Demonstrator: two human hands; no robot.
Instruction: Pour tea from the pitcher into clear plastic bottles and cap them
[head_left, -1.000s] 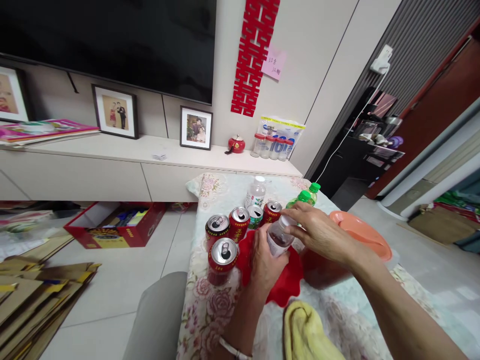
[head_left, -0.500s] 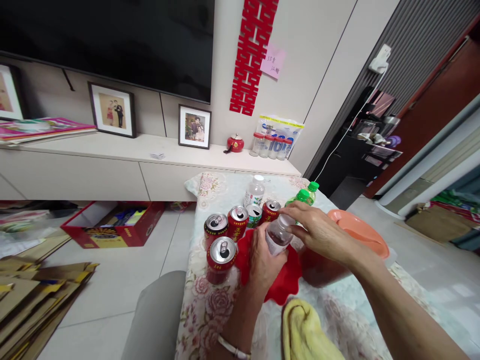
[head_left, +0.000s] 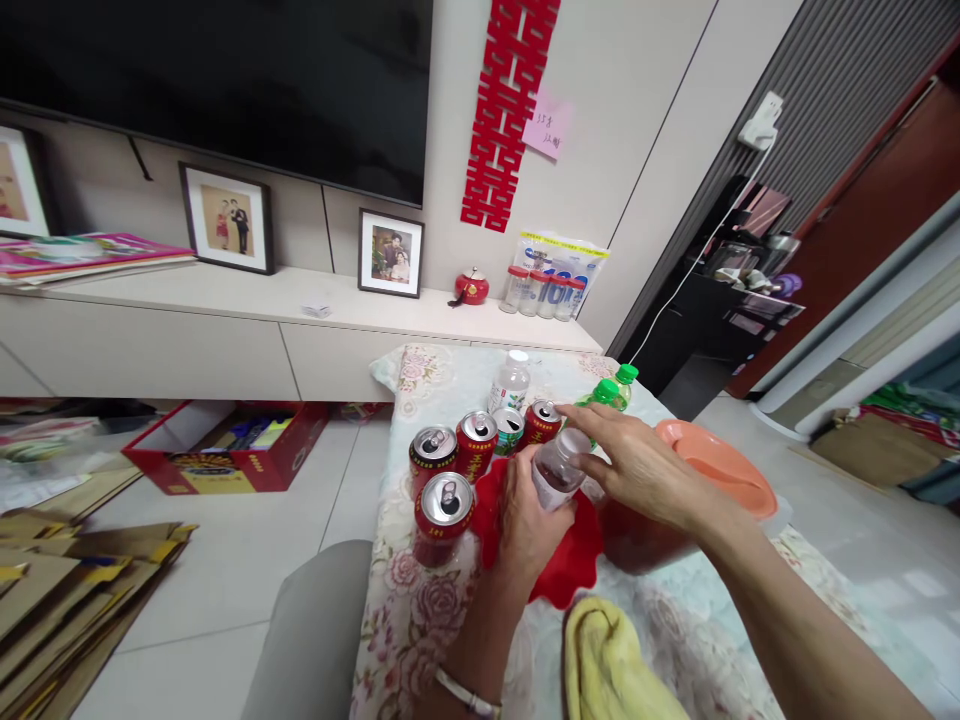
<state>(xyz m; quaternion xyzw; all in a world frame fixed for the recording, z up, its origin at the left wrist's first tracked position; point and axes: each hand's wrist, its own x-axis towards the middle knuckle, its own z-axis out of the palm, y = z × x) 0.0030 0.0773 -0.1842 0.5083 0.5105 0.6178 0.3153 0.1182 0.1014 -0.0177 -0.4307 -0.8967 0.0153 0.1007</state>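
Note:
My left hand [head_left: 529, 525] is wrapped round a clear plastic bottle [head_left: 553, 482], which stands tilted over a red scalloped dish [head_left: 574, 565]. My right hand [head_left: 637, 460] is at the bottle's pale cap [head_left: 574, 441]. Its fingers are spread above and beside the cap, with the thumb close to the neck. Whether a fingertip still touches the cap is hard to tell. To the left are several red drink cans [head_left: 444, 505] and a green can [head_left: 509, 428]. Behind them stands a white-capped bottle [head_left: 511, 380].
Green-capped bottles [head_left: 606, 392] stand behind my right hand. An orange-lidded bin [head_left: 712, 465] is under my right forearm. A yellow cloth [head_left: 611, 660] lies near me on the flowered tablecloth [head_left: 420, 600]. Flattened cardboard [head_left: 75, 590] and a red box [head_left: 225, 465] are on the floor.
The fingers of my right hand have lifted and spread a little from the cap, showing more of it. My left hand keeps the bottle in almost the same place.

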